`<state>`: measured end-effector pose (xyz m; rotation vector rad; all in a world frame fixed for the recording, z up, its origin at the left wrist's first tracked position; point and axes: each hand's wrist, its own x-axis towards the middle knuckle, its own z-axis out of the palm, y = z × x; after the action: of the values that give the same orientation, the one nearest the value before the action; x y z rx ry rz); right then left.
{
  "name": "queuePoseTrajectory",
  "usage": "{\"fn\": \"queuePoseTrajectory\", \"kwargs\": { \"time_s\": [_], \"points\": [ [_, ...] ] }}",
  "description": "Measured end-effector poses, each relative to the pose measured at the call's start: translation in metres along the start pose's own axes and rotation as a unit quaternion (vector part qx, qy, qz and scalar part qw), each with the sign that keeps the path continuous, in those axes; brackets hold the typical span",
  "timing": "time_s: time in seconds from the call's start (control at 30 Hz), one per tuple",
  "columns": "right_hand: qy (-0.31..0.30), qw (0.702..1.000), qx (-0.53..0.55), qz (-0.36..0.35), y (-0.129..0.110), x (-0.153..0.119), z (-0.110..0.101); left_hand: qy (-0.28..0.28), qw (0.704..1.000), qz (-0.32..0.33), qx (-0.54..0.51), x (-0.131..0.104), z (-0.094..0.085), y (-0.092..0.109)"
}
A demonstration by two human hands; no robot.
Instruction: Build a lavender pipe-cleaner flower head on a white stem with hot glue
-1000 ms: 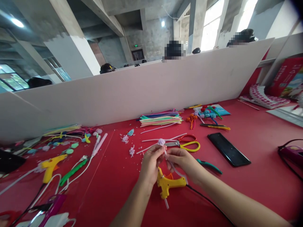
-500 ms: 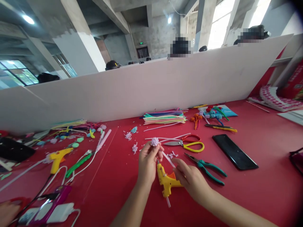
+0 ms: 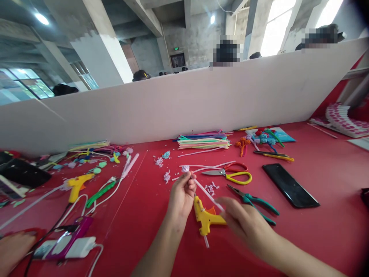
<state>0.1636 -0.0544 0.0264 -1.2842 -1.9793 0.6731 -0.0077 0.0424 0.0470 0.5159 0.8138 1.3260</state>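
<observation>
Pinched in my left hand (image 3: 182,194) is a small pale purple flower (image 3: 185,168), which sticks up above the fingertips. A pale stem (image 3: 206,194) runs from that hand down to the right. My right hand (image 3: 245,221), blurred by motion, has its fingers closed at the stem's lower end. Between and below my hands lies a yellow glue gun (image 3: 206,220). To the right are teal-handled pliers (image 3: 259,204), partly behind my right hand, and scissors (image 3: 227,174) with red and yellow handles. Small pale clippings (image 3: 211,188) are scattered near the stem.
Bundled pipe cleaners (image 3: 203,142) lie by the white partition (image 3: 184,104). A black phone (image 3: 290,186) is at right. At left are another glue gun (image 3: 77,185), a power strip (image 3: 69,238), cables and a person's hand (image 3: 17,248). Heads show beyond the partition.
My right hand has moved down and right, away from my left hand, and more of the stem shows between them. The view has shifted slightly left.
</observation>
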Motion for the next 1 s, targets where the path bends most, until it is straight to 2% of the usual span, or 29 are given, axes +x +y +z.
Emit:
{"fn": "queuePoseTrajectory", "kwargs": {
  "time_s": [0.1, 0.17, 0.23, 0.3, 0.37, 0.47, 0.6, 0.7, 0.83, 0.9, 1.0],
  "points": [
    [-0.001, 0.984, -0.089, -0.156, -0.009, -0.018, 0.002, 0.023, 1.000, 0.010, -0.010, 0.018, -0.008, 0.003],
    [-0.020, 0.973, -0.103, -0.207, -0.011, -0.025, 0.000, 0.030, 0.999, 0.034, -0.010, 0.027, -0.016, 0.013],
    [-0.025, 0.977, -0.125, -0.171, -0.008, -0.024, -0.003, 0.014, 0.999, 0.032, 0.009, 0.031, -0.024, 0.024],
    [-0.025, 0.981, -0.174, -0.078, 0.000, -0.015, -0.005, -0.013, 0.999, 0.018, 0.035, 0.032, -0.029, 0.032],
    [-0.073, 0.969, -0.237, -0.015, 0.009, -0.002, -0.001, -0.037, 0.998, 0.003, 0.058, 0.032, -0.031, 0.033],
    [-0.115, 0.958, -0.262, -0.023, 0.019, 0.014, 0.019, -0.058, 0.995, -0.027, 0.082, 0.032, -0.029, 0.025],
    [-0.132, 0.952, -0.274, -0.026, 0.022, 0.019, 0.056, -0.081, 0.988, -0.079, 0.103, 0.030, -0.026, 0.009],
    [-0.133, 0.958, -0.253, -0.014, 0.022, 0.019, 0.068, -0.097, 0.984, -0.097, 0.112, 0.027, -0.030, 0.003],
    [-0.109, 0.979, -0.173, 0.003, 0.026, 0.025, 0.048, -0.103, 0.980, -0.109, 0.131, 0.024, -0.039, 0.006],
    [-0.071, 0.989, -0.128, 0.022, 0.033, 0.032, 0.032, -0.099, 0.979, -0.106, 0.141, 0.024, -0.042, 0.006],
    [0.020, 0.997, -0.034, 0.070, 0.045, 0.042, 0.017, -0.090, 0.979, -0.094, 0.158, 0.021, -0.046, 0.000]
  ]
}}
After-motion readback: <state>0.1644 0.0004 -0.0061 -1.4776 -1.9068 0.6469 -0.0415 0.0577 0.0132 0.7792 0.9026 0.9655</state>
